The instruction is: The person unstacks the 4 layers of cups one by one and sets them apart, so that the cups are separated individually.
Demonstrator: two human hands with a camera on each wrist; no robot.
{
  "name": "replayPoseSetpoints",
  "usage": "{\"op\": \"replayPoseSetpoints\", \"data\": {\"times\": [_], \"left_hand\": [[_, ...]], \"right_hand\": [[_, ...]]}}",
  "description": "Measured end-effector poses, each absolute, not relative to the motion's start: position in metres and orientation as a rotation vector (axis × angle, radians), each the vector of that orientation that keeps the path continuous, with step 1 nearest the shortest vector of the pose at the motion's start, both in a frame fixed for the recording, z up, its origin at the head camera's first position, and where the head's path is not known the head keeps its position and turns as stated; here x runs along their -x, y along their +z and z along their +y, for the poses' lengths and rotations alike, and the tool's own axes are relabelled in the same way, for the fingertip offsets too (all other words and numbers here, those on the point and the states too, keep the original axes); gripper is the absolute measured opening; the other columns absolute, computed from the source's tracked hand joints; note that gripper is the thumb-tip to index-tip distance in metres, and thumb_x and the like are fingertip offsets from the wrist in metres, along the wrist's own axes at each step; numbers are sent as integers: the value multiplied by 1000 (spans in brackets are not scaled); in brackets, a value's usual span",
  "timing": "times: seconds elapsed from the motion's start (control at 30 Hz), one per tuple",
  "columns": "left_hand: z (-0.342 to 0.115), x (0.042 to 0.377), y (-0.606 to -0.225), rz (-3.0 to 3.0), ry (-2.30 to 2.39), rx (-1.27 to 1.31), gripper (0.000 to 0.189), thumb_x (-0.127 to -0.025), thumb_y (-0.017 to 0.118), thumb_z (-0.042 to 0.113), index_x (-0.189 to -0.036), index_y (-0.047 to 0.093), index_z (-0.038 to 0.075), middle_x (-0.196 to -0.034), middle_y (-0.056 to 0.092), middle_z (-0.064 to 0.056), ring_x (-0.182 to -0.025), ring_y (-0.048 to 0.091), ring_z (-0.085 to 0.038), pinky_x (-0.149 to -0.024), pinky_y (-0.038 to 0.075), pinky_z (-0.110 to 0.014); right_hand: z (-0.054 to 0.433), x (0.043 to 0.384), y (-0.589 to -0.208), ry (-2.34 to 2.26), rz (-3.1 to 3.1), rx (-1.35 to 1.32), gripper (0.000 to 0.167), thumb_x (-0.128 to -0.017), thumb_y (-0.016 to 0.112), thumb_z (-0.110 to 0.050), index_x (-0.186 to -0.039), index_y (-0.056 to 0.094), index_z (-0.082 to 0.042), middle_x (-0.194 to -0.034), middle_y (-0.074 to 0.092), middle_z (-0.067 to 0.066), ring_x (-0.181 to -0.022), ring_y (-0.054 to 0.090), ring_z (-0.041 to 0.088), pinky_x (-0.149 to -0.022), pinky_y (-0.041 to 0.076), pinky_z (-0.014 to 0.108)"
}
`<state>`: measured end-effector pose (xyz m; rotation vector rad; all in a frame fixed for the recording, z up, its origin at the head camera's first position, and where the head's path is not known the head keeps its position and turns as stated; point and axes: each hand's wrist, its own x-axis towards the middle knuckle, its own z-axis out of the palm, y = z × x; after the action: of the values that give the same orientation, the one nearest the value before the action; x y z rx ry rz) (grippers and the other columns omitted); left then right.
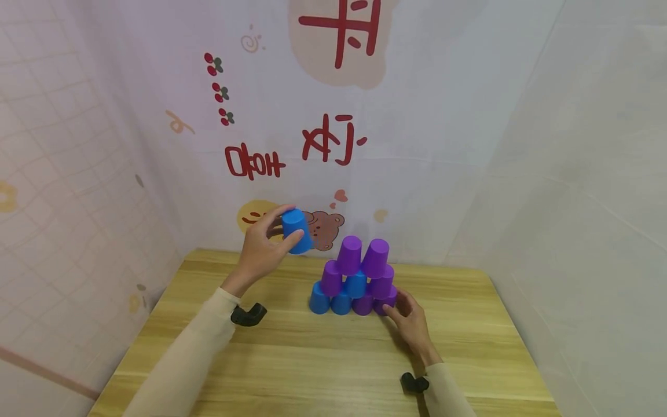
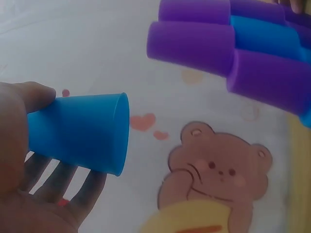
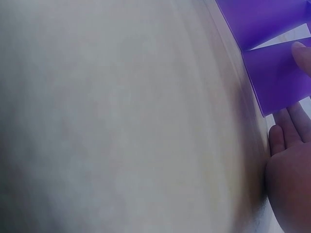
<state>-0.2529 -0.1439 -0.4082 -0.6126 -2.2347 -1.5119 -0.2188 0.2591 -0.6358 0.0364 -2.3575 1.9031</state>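
Observation:
A blue plastic cup is held upside down in the air by my left hand, left of the stack and above its top row. In the left wrist view the thumb lies along one side of this blue cup and the fingers along the other. Upside-down purple and blue cups form a pyramid, with two purple cups on top. My right hand grips the purple cup at the bottom right corner, thumb on its front and fingers at its far side, as the right wrist view shows too.
The pyramid stands on a wood-grain table, near its back edge. A white printed cloth hangs behind, with further white cloth at both sides. A black wrist mount sits on the left sleeve and another on the right.

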Motion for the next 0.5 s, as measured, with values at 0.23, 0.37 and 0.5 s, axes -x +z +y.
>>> {"op": "replayPoseSetpoints", "data": {"times": [0.23,0.37,0.5], "left_hand": [[-168,245,-443,-2337,-1500,503,61,-104,83,16,-160,60,12,-154,69,-24,-137,72,-49,-114,61,-67],[-180,241,-471,-2418,-1544,415,62,-107,81,21,-163,57,13,-157,65,-25,-140,69,-51,-115,60,-70],[-189,237,-495,-2464,-1591,340,62,-108,80,23,-164,55,15,-161,62,-25,-143,68,-52,-116,59,-71]], "right_hand": [[260,219,-635,1916,-2369,-25,55,-103,85,-14,-154,64,-10,-153,71,17,-137,67,8,-114,53,12],[261,218,-634,1919,-2375,-25,55,-103,85,-15,-154,64,-13,-153,71,14,-136,67,3,-115,53,13],[261,218,-635,1896,-2389,-35,55,-103,85,-16,-154,64,-13,-153,72,13,-136,67,4,-115,53,14]]}}
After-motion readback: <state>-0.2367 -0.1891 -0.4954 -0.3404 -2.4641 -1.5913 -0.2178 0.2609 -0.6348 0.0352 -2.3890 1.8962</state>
